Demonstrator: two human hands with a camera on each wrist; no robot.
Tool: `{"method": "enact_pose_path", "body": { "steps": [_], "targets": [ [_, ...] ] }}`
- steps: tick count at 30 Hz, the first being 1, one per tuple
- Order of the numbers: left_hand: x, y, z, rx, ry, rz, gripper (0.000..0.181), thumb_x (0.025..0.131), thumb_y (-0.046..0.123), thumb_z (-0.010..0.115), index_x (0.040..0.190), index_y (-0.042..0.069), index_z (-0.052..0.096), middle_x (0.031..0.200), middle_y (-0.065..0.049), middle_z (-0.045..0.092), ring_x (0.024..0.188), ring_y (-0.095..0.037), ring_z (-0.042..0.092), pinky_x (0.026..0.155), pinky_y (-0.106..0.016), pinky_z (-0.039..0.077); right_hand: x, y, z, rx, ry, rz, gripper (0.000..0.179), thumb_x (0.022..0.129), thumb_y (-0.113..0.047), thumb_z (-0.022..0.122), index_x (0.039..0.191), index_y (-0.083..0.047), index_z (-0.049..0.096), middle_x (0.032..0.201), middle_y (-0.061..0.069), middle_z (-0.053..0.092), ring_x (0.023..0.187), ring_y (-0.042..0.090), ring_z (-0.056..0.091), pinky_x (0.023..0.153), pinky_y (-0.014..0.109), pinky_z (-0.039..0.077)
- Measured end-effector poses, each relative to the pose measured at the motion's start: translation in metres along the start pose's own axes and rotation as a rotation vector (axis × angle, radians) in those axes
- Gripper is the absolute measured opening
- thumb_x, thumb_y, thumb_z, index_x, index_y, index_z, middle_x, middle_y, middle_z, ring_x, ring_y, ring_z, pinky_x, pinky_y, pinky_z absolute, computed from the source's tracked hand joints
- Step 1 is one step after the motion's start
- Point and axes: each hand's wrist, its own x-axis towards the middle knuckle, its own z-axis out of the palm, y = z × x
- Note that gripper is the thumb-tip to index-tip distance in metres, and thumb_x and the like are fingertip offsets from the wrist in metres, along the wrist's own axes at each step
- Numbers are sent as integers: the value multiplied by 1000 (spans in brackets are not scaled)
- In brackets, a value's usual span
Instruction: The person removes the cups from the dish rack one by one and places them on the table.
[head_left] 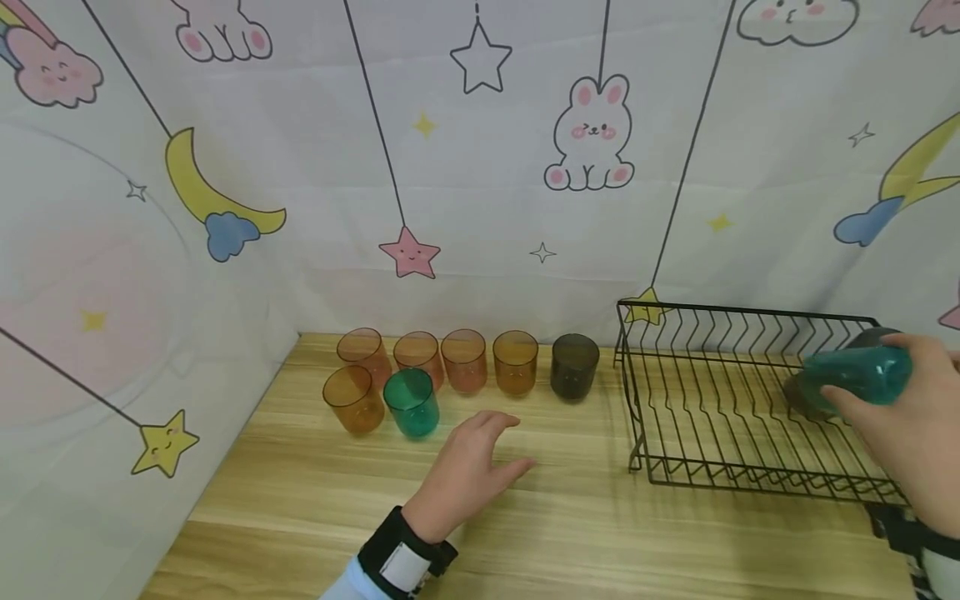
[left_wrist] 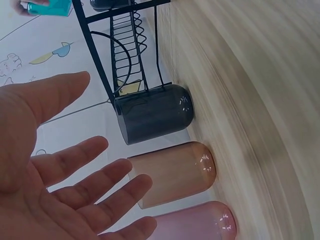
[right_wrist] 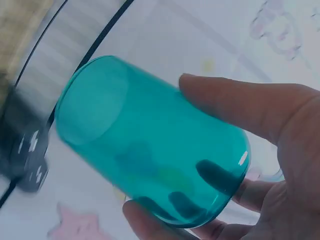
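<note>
My right hand (head_left: 903,433) grips a teal drinking glass (head_left: 862,375) tipped on its side above the right end of a black wire dish rack (head_left: 750,312). In the right wrist view, the thumb presses one side of the glass and the fingers curl round the other near its base. Dark grey glasses (right_wrist: 25,150) sit in the rack beside it, partly hidden. My left hand (head_left: 468,475) hovers over the table with fingers spread, holding nothing. Behind it stand a dark glass (head_left: 574,368), an amber glass (head_left: 515,364) and a green glass (head_left: 412,405).
Several pink glasses (head_left: 465,362) and an orange glass (head_left: 354,402) stand upright at the back left of the wooden table (head_left: 300,492). A white cloth (head_left: 487,225) printed with cartoons hangs behind the table and along its left side.
</note>
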Motion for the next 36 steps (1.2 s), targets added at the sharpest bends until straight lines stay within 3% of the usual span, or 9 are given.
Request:
{"method": "enact_pose_path", "body": {
  "steps": [4,7,13,21,29,36],
  "targets": [
    [1,1,-1,-3,14,4,57,83,57,60,122,15,57,119,3,54,108,-13,50,88,-32,42,-9,-21,8,-82,-52,-106,90,75,-40,75,138,5,29,123,40,31,104,56,37,66,63,44],
    [1,3,-1,-19,17,6,56,83,58,59,121,17,58,119,5,54,107,-11,51,87,-30,43,-18,-40,21,-38,-86,-217,94,71,-54,74,134,5,36,116,36,38,94,51,44,61,59,47],
    [2,9,-2,-63,5,0,55,85,58,57,123,18,57,120,4,54,108,-10,50,87,-29,43,-39,-79,50,144,-121,-364,86,71,-58,72,131,-4,42,116,22,45,94,39,49,62,51,50],
    [5,13,0,-109,-22,9,57,88,58,52,129,18,53,124,6,51,113,-7,46,89,-28,41,-64,-116,80,363,-134,-474,76,69,-51,77,125,-11,45,115,7,49,96,24,52,67,42,51],
    [9,19,-1,-184,-47,31,45,93,40,56,132,19,51,128,7,49,118,-6,41,92,-29,39,-77,-128,94,465,-128,-480,74,66,-53,78,122,-17,46,115,-2,48,95,15,51,67,33,50],
    [12,21,-2,-222,-2,80,32,96,29,53,127,20,50,123,9,50,116,-6,42,92,-27,39,-83,-131,99,531,-128,-464,73,65,-53,78,121,-18,46,115,-6,48,97,11,48,71,34,47]
  ]
}}
